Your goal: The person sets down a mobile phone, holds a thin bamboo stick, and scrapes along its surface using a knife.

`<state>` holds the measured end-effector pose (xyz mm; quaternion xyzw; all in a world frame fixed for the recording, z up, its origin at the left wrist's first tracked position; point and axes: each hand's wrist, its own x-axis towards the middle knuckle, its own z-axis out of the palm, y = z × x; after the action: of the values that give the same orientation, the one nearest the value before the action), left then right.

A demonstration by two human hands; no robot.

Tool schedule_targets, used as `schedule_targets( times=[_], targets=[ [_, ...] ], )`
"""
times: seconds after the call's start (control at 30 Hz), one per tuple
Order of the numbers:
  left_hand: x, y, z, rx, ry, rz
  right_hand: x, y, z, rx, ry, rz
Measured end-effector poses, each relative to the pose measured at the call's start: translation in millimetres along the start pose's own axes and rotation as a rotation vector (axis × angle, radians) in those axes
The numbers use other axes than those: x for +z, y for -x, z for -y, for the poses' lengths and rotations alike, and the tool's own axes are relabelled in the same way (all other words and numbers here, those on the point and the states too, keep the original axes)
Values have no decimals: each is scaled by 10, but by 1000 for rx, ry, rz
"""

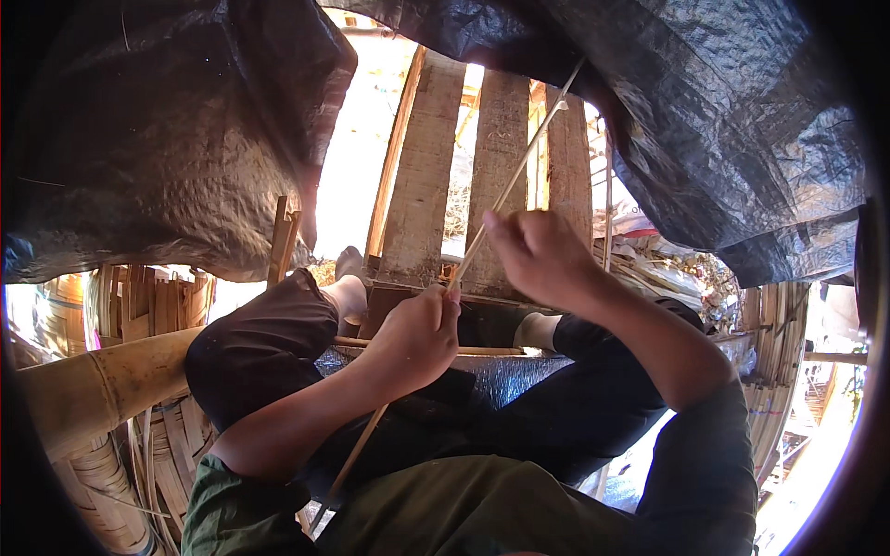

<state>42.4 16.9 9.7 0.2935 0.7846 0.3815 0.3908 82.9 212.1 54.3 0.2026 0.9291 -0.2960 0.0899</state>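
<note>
A long, thin, pale bamboo strip (530,150) slants from the upper right down toward my lap. My left hand (414,338) is closed around it low down, thumb uppermost. Farther up, my right hand (538,258) is curled closed against the strip, with its thumb at the strip's edge; the inner side of its fingers is hidden. A small pale node or curl stands out near the strip's upper part. Below my left hand, a thin stick-like length (360,449) runs down toward my lap; whether it is the same strip, I cannot tell.
Wooden slats (422,167) rise in front of me between dark plastic sheets (176,139) on the left and right. A thick bamboo pole (120,375) lies at my left knee. Woven bamboo (774,371) stands on the right, beside loose strips (649,278).
</note>
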Motion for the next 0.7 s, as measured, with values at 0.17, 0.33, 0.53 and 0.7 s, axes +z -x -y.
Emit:
schedule_targets(
  times=[0.17,0.33,0.53,0.7],
  targets=[
    [2,17,50,95,-10,-24,208,242,-44,-299,38,93],
    [-49,92,33,189,-250,-29,245,193,-96,-416,160,17],
    [8,126,113,234,-492,-137,459,336,-25,-377,332,-41],
    [-39,174,87,257,-483,-132,317,150,-108,-237,311,0]
  ],
)
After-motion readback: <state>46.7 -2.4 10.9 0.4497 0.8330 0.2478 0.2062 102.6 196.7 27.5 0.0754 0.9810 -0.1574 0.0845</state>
